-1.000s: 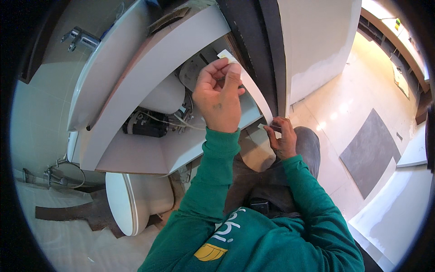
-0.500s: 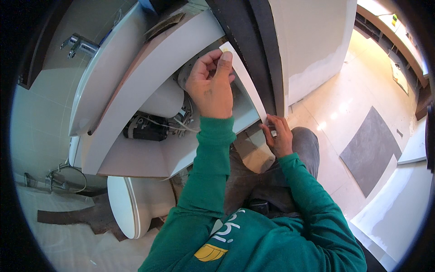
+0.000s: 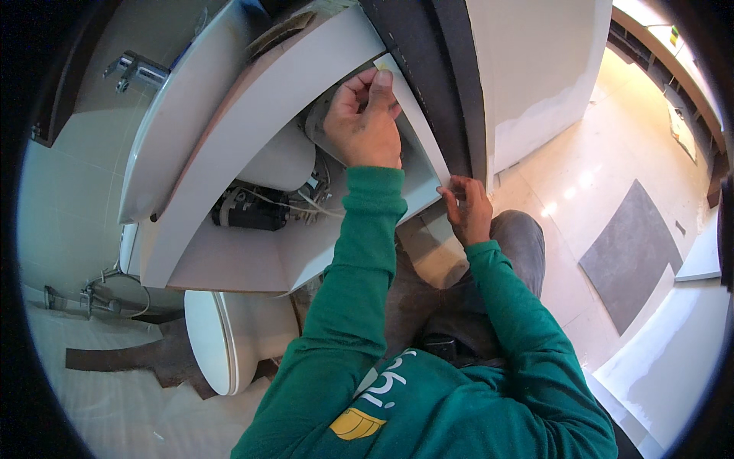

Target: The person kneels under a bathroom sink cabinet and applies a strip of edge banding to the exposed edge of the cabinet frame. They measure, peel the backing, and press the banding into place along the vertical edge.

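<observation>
A narrow white strip (image 3: 421, 122) runs along the right side of the white cabinet's (image 3: 202, 149) opening, beside a dark upright panel. My left hand (image 3: 365, 122) pinches its upper end between thumb and fingers, close to the cabinet's top corner. A small yellow spot (image 3: 382, 66) shows on the strip just above that thumb. At the strip's lower end, my right hand (image 3: 470, 212) grips the edge with thumb and forefinger. Behind my left hand, inside the cabinet, are a rounded white tank (image 3: 280, 162), a black cylindrical unit (image 3: 252, 211) and loose pale cables.
A washbasin (image 3: 157, 145) with a chrome tap (image 3: 136, 70) sits at the left. Below the cabinet stands a toilet (image 3: 218, 340). Dark double boards (image 3: 428, 76) flank the strip. A grey sheet (image 3: 631, 256) lies on the tiled floor at right, near white panels (image 3: 665, 359).
The strip's upper end has risen toward the cabinet's top corner with my left hand. My right hand has shifted slightly upward too, keeping its place at the lower end.
</observation>
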A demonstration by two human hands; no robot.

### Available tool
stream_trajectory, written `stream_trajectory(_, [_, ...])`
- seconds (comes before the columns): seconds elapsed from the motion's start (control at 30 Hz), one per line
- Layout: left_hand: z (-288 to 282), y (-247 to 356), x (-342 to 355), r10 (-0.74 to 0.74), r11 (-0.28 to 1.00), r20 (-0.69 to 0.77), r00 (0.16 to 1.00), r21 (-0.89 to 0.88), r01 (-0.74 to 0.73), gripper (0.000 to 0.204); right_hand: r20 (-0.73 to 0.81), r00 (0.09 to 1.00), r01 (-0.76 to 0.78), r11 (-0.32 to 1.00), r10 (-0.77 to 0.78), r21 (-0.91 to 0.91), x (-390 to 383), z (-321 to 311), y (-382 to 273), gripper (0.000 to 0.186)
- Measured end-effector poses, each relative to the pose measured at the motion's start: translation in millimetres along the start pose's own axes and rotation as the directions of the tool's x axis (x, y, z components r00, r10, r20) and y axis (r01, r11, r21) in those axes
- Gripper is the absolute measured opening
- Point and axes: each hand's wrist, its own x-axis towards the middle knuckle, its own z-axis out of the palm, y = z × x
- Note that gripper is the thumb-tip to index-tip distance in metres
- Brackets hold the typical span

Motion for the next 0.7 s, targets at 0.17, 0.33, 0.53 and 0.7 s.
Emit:
stream_trajectory(0.17, [1.7,2.1,3.0,0.012,1.0,-0.001,1.0,-0.002,-0.012,0.019,-0.031,0.999,-0.025,1.0,0.026,0.018,8.0,2.8,4.3,0.028])
stream_trajectory(0.33, [4.1,3.6,0.8,0.039,0.999,-0.007,0.999,0.026,-0.039,0.02,-0.027,0.999,-0.019,1.0,0.019,0.022,8.3,1.2,3.5,0.027])
stream_trajectory(0.53, [9.0,-1.4,-0.4,0.068,0.996,-0.069,0.995,0.069,-0.064,0.021,-0.033,0.999,-0.031,0.999,0.032,0.024,8.8,2.8,6.7,0.027])
stream_trajectory(0.7, [6.9,-10.8,3.7,0.131,0.989,-0.075,0.989,0.077,-0.125,0.021,0.03,0.999,-0.036,0.999,0.036,0.002,13.4,3.8,0.9,0.024])
